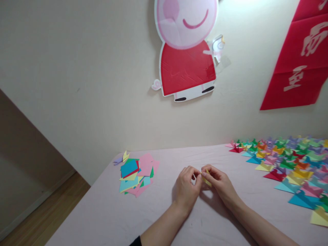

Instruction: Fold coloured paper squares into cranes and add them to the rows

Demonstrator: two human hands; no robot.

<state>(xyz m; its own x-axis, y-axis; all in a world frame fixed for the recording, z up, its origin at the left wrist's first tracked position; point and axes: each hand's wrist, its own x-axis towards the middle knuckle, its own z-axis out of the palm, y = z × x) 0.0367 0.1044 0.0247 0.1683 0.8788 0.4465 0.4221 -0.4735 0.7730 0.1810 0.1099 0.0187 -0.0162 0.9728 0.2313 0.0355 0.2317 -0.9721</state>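
Note:
A small piece of folded yellow paper is pinched between my fingers just above the pale pink tabletop cover. My right hand is closed on it with thumb and fingertips. From the other side, the thumb and fingers of my left hand close on its tip, and the two hands meet there. Most of the paper is hidden behind the fingers, so its full shape does not show.
Loose coloured paper sheets lie in a pile at left, beside a yellow folded piece and a purple folded piece. Rows of folded paper birds stand at right. A wall borders the far edge.

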